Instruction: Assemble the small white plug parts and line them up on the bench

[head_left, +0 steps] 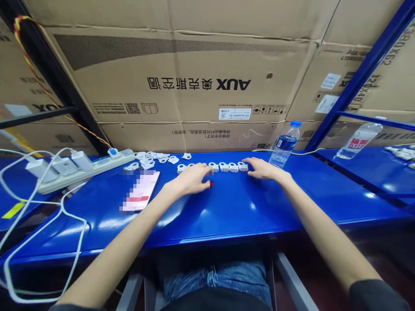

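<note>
Several small white ring-shaped parts (223,166) stand in a row on the blue table (246,207). My left hand (193,178) is over the left part of the row and partly hides it; its thumb and fingers are apart, with the thumb tip beside a small red item (211,184). At the row's right end, the fingers of my right hand (261,168) are spread and reach the last white part (242,166). More white parts (154,159) lie loosely in a pile at the back left.
A phone (142,190) lies left of my left hand. Further left is a power strip (94,169) with chargers and looping white cables (82,218). A water bottle (285,144) stands behind my right hand, another bottle (359,139) farther right. Large cardboard boxes (194,52) back the table.
</note>
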Demonstrator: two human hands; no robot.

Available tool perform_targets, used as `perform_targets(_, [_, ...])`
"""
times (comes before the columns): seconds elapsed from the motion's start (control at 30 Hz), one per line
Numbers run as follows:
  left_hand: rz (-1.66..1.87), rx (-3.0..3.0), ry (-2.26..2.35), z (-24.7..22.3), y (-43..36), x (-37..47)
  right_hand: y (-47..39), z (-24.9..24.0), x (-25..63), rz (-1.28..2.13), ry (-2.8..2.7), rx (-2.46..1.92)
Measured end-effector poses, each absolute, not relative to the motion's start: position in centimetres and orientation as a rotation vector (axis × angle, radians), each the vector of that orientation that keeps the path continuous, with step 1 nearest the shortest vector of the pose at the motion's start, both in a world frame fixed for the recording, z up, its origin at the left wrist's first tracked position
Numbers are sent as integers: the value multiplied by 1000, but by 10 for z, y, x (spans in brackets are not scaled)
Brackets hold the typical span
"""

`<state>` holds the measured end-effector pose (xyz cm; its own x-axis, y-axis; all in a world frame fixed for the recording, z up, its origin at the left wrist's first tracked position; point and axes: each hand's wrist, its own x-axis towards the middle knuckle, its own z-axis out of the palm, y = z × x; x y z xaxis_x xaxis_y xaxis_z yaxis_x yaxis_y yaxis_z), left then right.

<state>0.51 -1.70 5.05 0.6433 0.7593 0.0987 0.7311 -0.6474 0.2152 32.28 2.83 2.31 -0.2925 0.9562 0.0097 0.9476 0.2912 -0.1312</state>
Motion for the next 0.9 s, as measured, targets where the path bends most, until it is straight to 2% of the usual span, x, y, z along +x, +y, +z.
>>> perform_targets(0.1, [153,2709,1149,47,-1,9,44,22,330,240,-2435,-1802])
perform_targets(0.23, [218,2650,955,38,6,8,48,19,333,273,-2379,-1765])
perform_targets(0.6, [385,2647,979,27,-1,3,41,11,333,65,-2313,-1708])
perform_targets(0.9, [383,2659,933,27,-9,9,19,11,294,-114,-2218,-1420])
